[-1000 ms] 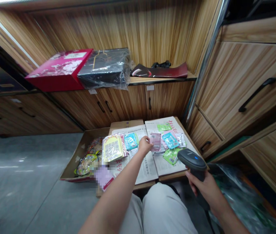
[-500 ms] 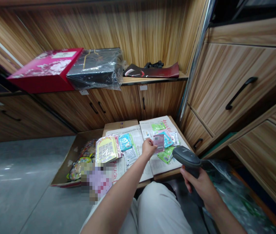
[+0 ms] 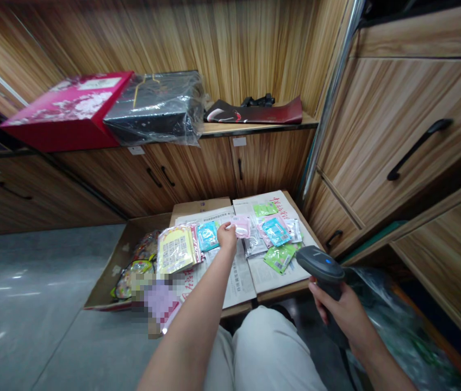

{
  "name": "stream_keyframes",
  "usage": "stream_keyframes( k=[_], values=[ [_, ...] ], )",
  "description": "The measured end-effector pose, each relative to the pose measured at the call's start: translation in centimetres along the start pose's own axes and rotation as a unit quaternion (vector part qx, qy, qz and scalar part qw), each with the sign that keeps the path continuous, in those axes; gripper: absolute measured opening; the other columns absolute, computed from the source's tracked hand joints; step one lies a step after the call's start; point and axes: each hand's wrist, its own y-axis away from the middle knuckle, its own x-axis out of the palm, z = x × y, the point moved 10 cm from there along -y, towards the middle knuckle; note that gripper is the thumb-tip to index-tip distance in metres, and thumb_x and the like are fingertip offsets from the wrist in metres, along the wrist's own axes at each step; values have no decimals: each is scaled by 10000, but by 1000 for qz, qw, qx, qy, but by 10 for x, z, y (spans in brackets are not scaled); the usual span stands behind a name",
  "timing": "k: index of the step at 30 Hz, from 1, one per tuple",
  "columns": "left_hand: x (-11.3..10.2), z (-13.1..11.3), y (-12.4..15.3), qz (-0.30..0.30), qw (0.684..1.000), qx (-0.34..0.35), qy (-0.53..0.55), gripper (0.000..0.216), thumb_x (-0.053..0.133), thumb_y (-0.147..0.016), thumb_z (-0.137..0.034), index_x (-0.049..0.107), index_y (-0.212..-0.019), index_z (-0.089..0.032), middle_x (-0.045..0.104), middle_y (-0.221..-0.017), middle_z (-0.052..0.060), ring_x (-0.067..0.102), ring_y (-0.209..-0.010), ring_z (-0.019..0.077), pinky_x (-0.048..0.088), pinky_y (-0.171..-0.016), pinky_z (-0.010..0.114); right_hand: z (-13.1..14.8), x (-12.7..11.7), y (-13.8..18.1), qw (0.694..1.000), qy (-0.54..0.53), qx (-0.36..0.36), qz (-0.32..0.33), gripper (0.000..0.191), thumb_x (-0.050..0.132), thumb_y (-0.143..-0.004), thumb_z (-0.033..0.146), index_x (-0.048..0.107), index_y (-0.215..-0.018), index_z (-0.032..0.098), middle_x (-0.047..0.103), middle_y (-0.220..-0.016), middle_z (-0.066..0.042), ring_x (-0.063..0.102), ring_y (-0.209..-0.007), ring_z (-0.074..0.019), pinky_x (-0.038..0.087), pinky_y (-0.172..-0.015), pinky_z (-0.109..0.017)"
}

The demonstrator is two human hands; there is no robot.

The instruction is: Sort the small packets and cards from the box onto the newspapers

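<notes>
My left hand [image 3: 227, 238] pinches a small pink packet [image 3: 240, 226] above the newspaper [image 3: 241, 279]. To the right of that hand lie a silver packet [image 3: 255, 245], a blue packet [image 3: 276, 232] overlapping a pink one, and green packets [image 3: 279, 257]. Another blue packet [image 3: 207, 235] is just left of my fingers, beside a clear bag with a yellow printed sheet [image 3: 175, 250]. My right hand [image 3: 342, 309] grips a dark handheld barcode scanner [image 3: 320, 265] by its handle, at the newspaper's right front corner. A small blue light shows on its top.
An open cardboard box [image 3: 108, 279] with bagged goods stands on the floor at left. Behind, a shelf holds a pink floral box [image 3: 71, 111] and a plastic-wrapped black box [image 3: 155, 108]. Wooden cabinets [image 3: 393, 125] and clear plastic wrapping [image 3: 393, 315] flank the right side.
My left hand has moved left with the pink packet, which now tilts flatter. A silver packet shows where the pink one was. The scanner's blue light has come on.
</notes>
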Motion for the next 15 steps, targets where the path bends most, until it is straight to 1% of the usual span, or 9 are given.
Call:
stream_keyframes(
  k=[2,4,9,12,15],
  values=[
    [6,5,-2,-7,1000,-2,-14,281,590,-793,-214,611,-1064,-140,677,-828,49,667,-719,152,527,-625,252,-2,0,-1,1000,4,2,3,454,799,-615,542,645,-793,154,520,-444,66,434,-337,-93,348,-305,-196],
    [14,7,-4,-1,999,4,-34,290,629,-752,-180,624,-1038,-136,688,-833,54,674,-745,155,533,-671,258,-4,0,-1,1000,12,4,8,436,795,-635,529,644,-788,149,520,-449,65,437,-347,-86,353,-316,-189],
    [37,7,-1,58,996,34,-57,337,633,-663,-77,679,-993,-128,714,-869,71,682,-841,176,520,-763,263,-12,-3,-4,999,23,19,13,448,799,-635,527,647,-829,153,533,-462,62,456,-362,-97,367,-323,-197],
    [41,6,3,78,991,48,-100,262,617,-684,-114,710,-928,-128,725,-865,74,674,-892,209,500,-786,277,-13,-6,-4,1000,25,17,-1,462,799,-627,534,646,-825,147,530,-459,63,450,-357,-94,361,-316,-193],
    [39,-2,7,84,975,70,-194,230,596,-747,-194,728,-932,-157,734,-911,78,660,-953,238,475,-841,313,-12,-5,-3,999,31,15,0,457,796,-624,540,636,-792,146,524,-452,62,446,-352,-90,364,-315,-192]
  ],
)
